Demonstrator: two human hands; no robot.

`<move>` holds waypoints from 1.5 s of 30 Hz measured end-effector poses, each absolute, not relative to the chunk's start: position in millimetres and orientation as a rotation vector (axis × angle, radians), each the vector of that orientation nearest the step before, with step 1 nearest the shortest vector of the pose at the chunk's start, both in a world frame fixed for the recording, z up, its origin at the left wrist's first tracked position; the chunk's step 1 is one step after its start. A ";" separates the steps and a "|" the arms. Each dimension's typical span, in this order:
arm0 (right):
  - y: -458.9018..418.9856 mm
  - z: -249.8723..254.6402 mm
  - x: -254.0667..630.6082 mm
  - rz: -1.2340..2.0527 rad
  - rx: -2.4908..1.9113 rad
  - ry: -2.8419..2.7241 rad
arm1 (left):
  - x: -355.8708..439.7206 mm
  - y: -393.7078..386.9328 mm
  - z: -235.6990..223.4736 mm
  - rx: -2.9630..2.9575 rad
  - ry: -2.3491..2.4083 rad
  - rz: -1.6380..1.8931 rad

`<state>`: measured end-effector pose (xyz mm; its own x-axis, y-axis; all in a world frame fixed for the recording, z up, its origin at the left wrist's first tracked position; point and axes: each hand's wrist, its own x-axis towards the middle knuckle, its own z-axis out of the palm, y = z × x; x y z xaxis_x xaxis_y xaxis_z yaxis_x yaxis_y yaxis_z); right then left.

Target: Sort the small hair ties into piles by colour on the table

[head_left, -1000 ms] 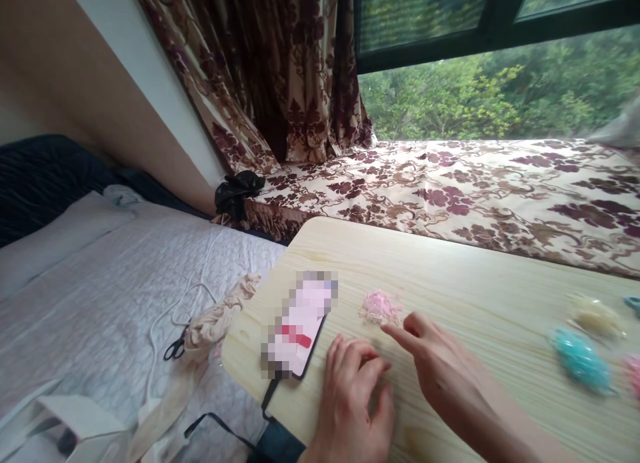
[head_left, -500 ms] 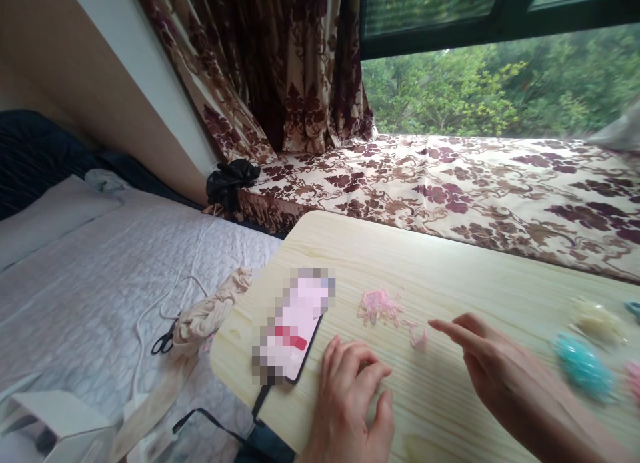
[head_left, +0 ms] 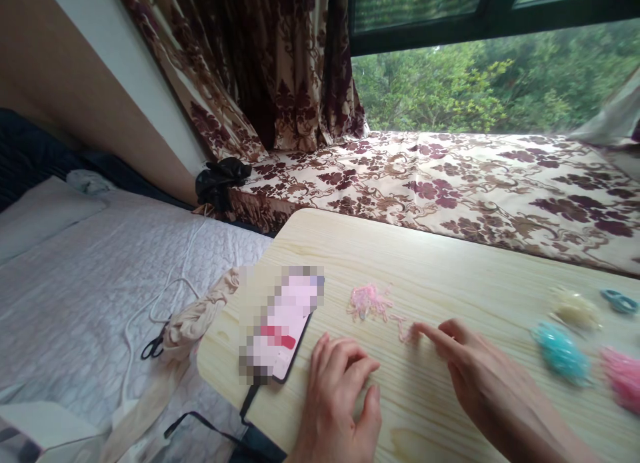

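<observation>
R hand (head_left: 463, 350) nearer: index at near end of thin translucent-pink plastic-looking trail (head_left: 402, 328), running fwd-left to same-colour pile (head_left: 367, 300); grip unclear. L hand (head_left: 343, 386) relaxed, holding nth.

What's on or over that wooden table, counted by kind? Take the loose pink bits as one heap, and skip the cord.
Hands: 2 (left hand, right hand)
Heap of loose pink bits: 1
Bundles: 3 (teal bundle, cream bundle, pink bundle)
Phone: 1
Blue looped item, too small to identify: 1
Total: 8
</observation>
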<state>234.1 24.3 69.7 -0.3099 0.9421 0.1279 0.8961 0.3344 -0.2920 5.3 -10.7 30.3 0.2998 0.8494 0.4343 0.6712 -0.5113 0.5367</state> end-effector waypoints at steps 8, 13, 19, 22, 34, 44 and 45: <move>14.6 73.3 240.1 0.282 -1.656 -2.293 | 6.3 -12.7 31.7 2.290 1.391 1.025; 22.2 65.6 238.2 0.309 -1.672 -2.273 | 5.5 -11.3 29.8 2.305 1.373 1.016; 29.1 57.7 245.0 0.365 -1.671 -2.239 | 14.6 -13.0 31.3 2.152 1.437 1.153; 38.3 62.1 240.9 0.409 -1.731 -2.257 | 18.0 -14.5 35.1 2.120 1.455 1.142; 41.6 57.3 228.5 0.343 -1.742 -2.285 | 15.0 -13.4 36.0 2.182 1.445 1.107; -4.6 68.0 253.7 0.276 -1.726 -2.207 | 15.7 -11.8 32.5 2.192 1.434 1.134; -7.7 69.4 254.6 0.266 -1.738 -2.196 | 15.6 -11.6 32.3 2.196 1.428 1.139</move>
<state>254.6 -7.7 69.4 -0.2035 0.9693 0.1383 0.9082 0.2397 -0.3431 15.6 -11.6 32.3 0.1988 0.8653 0.4601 0.6411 -0.4699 0.6068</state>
